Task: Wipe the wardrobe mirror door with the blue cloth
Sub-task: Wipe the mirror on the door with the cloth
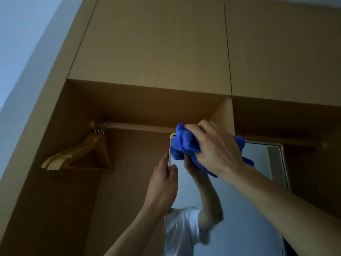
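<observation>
Beside mirror (pixel 258 182), cloth (pixel 184 143): perhaps four hangers (pixel 75 151)

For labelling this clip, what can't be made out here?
Head view: mirror door top-left glass, covered by blue cloth and right hand.
Head view: door's lower part, cut off by bottom edge.
Head view: fingers of left hand, behind door's edge.
Head view: hangers, count unclear, overlapping.

— Any writing to read here?
— None. The blue cloth (pixel 186 145), the mirror door (pixel 263 156) and the hangers (pixel 83 154) at left show no legible label, brand or number.
</observation>
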### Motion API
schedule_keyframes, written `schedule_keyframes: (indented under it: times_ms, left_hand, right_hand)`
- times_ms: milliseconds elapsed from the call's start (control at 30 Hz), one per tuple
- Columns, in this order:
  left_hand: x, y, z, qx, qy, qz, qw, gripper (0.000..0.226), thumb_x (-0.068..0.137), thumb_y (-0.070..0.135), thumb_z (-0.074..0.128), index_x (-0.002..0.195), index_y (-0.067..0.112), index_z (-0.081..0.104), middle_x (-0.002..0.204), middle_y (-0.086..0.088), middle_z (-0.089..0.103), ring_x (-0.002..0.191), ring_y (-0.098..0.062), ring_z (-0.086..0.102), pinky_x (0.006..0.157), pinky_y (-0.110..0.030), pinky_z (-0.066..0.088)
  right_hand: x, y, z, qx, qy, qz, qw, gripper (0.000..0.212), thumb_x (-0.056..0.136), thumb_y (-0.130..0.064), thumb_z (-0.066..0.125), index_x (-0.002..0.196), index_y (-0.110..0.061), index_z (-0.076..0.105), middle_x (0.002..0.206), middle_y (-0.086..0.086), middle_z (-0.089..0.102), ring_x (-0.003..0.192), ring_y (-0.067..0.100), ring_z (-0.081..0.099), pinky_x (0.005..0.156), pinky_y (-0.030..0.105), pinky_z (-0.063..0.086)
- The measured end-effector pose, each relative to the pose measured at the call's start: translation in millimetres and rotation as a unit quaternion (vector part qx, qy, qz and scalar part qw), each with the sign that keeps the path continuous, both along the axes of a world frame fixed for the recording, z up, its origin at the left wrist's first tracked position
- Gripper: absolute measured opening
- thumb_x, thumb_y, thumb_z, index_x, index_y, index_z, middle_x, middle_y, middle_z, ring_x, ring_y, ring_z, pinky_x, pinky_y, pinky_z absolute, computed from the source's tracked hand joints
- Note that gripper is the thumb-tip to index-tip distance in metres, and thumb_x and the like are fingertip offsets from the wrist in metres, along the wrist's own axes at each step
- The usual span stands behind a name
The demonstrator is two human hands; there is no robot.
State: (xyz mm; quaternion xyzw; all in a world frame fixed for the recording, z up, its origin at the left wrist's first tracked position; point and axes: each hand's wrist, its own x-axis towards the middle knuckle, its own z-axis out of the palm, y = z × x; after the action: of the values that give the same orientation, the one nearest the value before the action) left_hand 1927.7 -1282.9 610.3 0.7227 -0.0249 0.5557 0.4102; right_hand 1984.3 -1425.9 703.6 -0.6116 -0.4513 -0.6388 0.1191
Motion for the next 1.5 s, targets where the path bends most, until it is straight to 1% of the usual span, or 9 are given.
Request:
schedule_keyframes:
  times_ms: [167,267,367,633,867,1133,1333,1433,1500]
  left_hand:
    - [0.1,2.2,-2.4,0.004,-0.01,-0.019,1.0,0.051,0.108,0.024,0.038,0.126,0.072,0.041,0.079,0.027,0.06,0.073,0.004,0.056,0.07,-0.019,0.05]
    - [-2.3,5.8,-6.0,0.009,-0.017,-0.034,0.999,0.045,0.11,0.025,0.037,0.138,0.059,0.046,0.11,0.017,0.07,0.1,-0.004,0.066,0.094,-0.035,0.057]
    - [-3.7,12.3,-9.4,-0.005,-0.023,-0.06,0.998,0.043,0.11,0.023,0.04,0.15,0.038,0.046,0.136,0.015,0.063,0.12,0.004,0.059,0.104,-0.027,0.052]
    - [-2.8,14.4,-14.2,-0.001,-0.016,-0.028,0.999,0.046,0.111,0.019,0.037,0.151,0.041,0.043,0.13,0.015,0.065,0.113,0.005,0.062,0.097,-0.021,0.053]
    - [-2.0,15.0,-18.5,-0.008,-0.009,-0.038,0.999,0.051,0.11,0.017,0.034,0.153,0.044,0.039,0.094,0.027,0.057,0.08,0.023,0.054,0.075,-0.002,0.043]
    - [-1.7,17.2,-24.2,-0.055,-0.014,-0.106,0.993,0.043,0.11,0.024,0.031,0.144,0.039,0.054,0.114,0.0,0.072,0.1,-0.017,0.071,0.081,-0.028,0.058]
    - [-0.6,13.0,-28.0,-0.068,-0.024,-0.12,0.99,0.053,0.105,0.053,0.024,0.145,0.032,0.053,0.123,0.003,0.072,0.108,-0.005,0.069,0.085,-0.018,0.056]
    - [2.0,4.3,-29.6,-0.058,-0.033,-0.091,0.994,0.047,0.108,0.048,0.028,0.146,0.035,0.052,0.13,0.009,0.068,0.118,-0.005,0.064,0.103,-0.032,0.053]
    - [3.5,1.1,-30.6,-0.042,-0.035,-0.053,0.997,0.043,0.109,0.046,0.03,0.148,0.041,0.048,0.133,0.017,0.063,0.121,0.005,0.058,0.099,-0.019,0.049]
  right_hand:
    - [2.1,8.5,-10.2,-0.008,0.005,0.014,1.0,0.05,0.086,-0.021,0.066,0.134,-0.023,0.054,0.109,0.0,0.059,0.099,0.022,0.055,0.082,0.04,0.049]
    - [5.9,6.8,-28.3,-0.033,0.005,0.025,0.999,0.056,0.077,-0.017,0.074,0.13,-0.02,0.058,0.108,0.001,0.062,0.098,0.023,0.058,0.08,0.04,0.053]
    - [12.2,6.4,-51.0,-0.04,0.003,0.018,0.999,0.066,0.066,-0.02,0.086,0.125,-0.019,0.058,0.102,0.001,0.065,0.088,0.022,0.063,0.071,0.04,0.058]
    - [9.0,5.2,-45.3,-0.042,0.015,0.018,0.999,0.053,0.073,-0.015,0.078,0.122,-0.017,0.059,0.1,0.003,0.062,0.088,0.022,0.061,0.072,0.041,0.057]
    - [-3.0,15.9,7.2,0.003,-0.004,0.011,1.0,0.049,0.086,-0.013,0.065,0.133,-0.02,0.054,0.11,0.003,0.058,0.1,0.022,0.054,0.081,0.035,0.047]
    - [1.7,10.8,-28.6,-0.043,0.015,0.021,0.999,0.052,0.083,-0.018,0.071,0.133,-0.02,0.056,0.111,0.002,0.059,0.102,0.022,0.055,0.08,0.035,0.047]
    - [2.6,4.5,-88.3,-0.097,0.039,-0.011,0.995,0.059,0.078,-0.03,0.08,0.131,-0.02,0.057,0.111,0.003,0.063,0.096,0.02,0.06,0.081,0.034,0.051]
    - [6.2,2.2,-80.3,-0.082,0.039,-0.003,0.996,0.055,0.079,-0.026,0.079,0.13,-0.017,0.059,0.109,0.006,0.063,0.094,0.022,0.06,0.081,0.037,0.052]
    - [8.5,1.0,-65.4,-0.065,0.033,-0.003,0.997,0.055,0.083,-0.021,0.073,0.134,-0.02,0.053,0.113,0.005,0.058,0.1,0.023,0.056,0.086,0.038,0.05]
